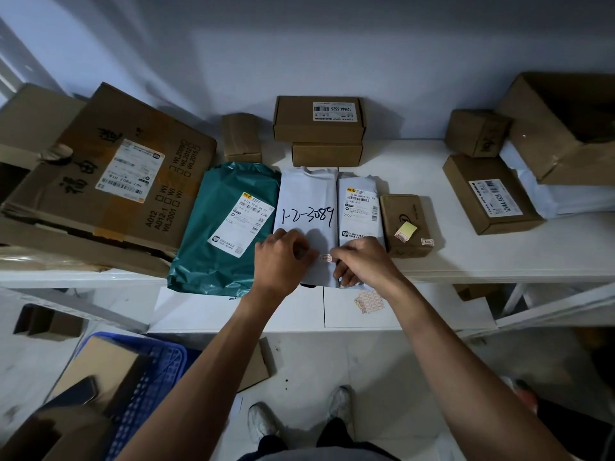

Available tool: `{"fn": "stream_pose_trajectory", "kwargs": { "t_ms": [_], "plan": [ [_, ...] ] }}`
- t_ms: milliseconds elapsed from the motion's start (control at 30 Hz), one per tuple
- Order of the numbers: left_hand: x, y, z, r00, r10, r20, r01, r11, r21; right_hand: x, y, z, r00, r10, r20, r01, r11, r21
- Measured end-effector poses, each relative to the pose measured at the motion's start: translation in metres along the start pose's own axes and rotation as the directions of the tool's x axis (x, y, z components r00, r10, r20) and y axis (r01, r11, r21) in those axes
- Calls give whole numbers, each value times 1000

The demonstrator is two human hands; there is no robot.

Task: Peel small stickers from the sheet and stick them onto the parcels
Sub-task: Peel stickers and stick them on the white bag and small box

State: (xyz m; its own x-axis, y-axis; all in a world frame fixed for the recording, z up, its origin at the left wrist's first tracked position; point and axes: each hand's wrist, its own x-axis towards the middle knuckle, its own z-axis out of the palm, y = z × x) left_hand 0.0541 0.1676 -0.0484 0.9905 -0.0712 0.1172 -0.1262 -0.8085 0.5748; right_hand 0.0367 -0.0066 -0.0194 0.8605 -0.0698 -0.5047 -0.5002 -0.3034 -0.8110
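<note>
A white parcel [307,197] marked "1-2-3089" lies on the shelf between a green parcel [216,227] and a second white parcel [359,207]. A small sticker [325,258] sits on the marked parcel near its front end, between my two hands. My left hand [279,257] rests on that parcel with bent fingers, its tips just left of the sticker. My right hand [361,261] touches the sticker's right edge, and its lower fingers curl round the sticker sheet [369,301], which hangs out below the hand. A small brown box [404,224] to the right carries stickers.
Cardboard boxes [319,118] stand along the wall behind the parcels, a large flattened carton [109,181] at left, more boxes [492,194] at right. A lower white shelf [233,311] sits under the hands. A blue crate [156,371] stands on the floor at left.
</note>
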Motion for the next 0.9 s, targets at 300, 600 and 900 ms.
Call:
{"fn": "stream_pose_trajectory", "kwargs": {
  "t_ms": [300, 600, 900],
  "plan": [
    [-1, 4, 1, 1000, -25, -16, 25, 1000, 8, -2, -4, 1, 1000, -20, -18, 19, 997, -78],
    [0, 7, 4, 998, -48, -38, 49, 998, 35, 3, -1, 6, 993, -88, -74, 68, 968, -241],
    [1, 5, 4, 999, -40, -30, 41, 999, 36, -2, 0, -3, 996, -57, -63, 45, 985, -169]
  ]
}}
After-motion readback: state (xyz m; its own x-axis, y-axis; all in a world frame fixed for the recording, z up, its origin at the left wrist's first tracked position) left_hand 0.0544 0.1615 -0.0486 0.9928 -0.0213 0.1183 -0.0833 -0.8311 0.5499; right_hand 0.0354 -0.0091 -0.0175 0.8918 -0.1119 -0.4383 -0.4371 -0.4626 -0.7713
